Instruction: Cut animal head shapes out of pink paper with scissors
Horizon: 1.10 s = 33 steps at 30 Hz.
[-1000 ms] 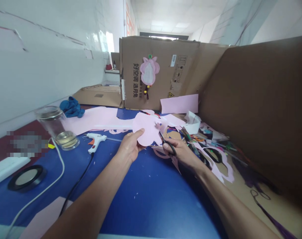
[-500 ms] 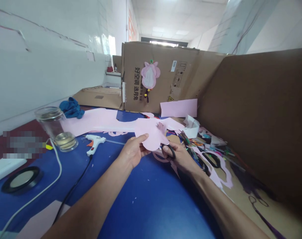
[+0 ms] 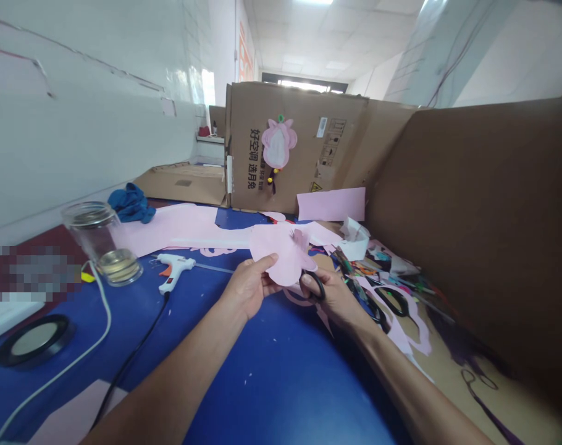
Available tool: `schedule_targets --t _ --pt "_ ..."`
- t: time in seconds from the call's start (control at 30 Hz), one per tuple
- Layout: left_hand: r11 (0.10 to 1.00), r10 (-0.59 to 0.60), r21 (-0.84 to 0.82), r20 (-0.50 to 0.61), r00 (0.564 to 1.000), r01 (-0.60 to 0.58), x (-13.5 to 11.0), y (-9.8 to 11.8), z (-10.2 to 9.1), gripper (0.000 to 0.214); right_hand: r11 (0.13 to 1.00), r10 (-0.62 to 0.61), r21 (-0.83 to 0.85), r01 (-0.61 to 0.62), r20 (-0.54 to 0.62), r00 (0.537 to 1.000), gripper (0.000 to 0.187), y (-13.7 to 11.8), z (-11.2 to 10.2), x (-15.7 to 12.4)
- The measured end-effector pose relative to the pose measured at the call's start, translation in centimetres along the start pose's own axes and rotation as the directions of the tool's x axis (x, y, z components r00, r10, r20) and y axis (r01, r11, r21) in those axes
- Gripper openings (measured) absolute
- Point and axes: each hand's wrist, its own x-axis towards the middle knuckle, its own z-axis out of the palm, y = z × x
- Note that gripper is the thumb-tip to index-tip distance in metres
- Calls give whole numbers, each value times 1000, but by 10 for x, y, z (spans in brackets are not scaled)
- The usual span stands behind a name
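Observation:
A pink paper cutout [image 3: 276, 250] with rounded lobes is held up above the blue table. My left hand [image 3: 251, 284] pinches its lower left edge, thumb on top and fingers beneath. In my right hand [image 3: 334, 293] are black-handled scissors [image 3: 315, 284], fingers through the loops, at the cutout's lower right edge. The scissor blades are mostly hidden behind the paper. Below the hands, a pink paper offcut [image 3: 325, 318] hangs or lies near the scissors; which one I cannot tell. Long pink paper [image 3: 170, 228] lies behind the cutout.
To the left are a white glue gun [image 3: 175, 269], a glass jar [image 3: 96, 235], a blue cloth [image 3: 131, 203] and a black tape roll [image 3: 34, 340]. Cardboard [image 3: 346, 148] stands behind and right, with a pink ornament [image 3: 278, 145] on it. Mixed scraps [image 3: 378, 278] are heaped right.
The view has tilted slightly, so everything sits a little lower. Both hands keep their grip on the cutout and the scissors, with almost no other movement.

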Motion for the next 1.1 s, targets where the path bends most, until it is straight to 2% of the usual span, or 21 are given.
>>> schedule_targets --t 0.23,0.47,0.83,1.1 --pt "999 25 21 -1 1000 -25 0 1 -1 12 998 -6 -69 5 -23 1000 51 3 -2 0" --pt "999 37 29 24 999 -38 3 -1 -3 19 998 -4 -60 2 -29 1000 52 2 0 1" --pt "994 74 83 38 997 -77 3 -1 -4 19 1000 3 -21 -3 -4 1000 48 3 -1 1" --pt "990 100 100 26 995 -102 6 0 -6 13 998 -20 -63 19 -13 1000 48 -2 1 0"
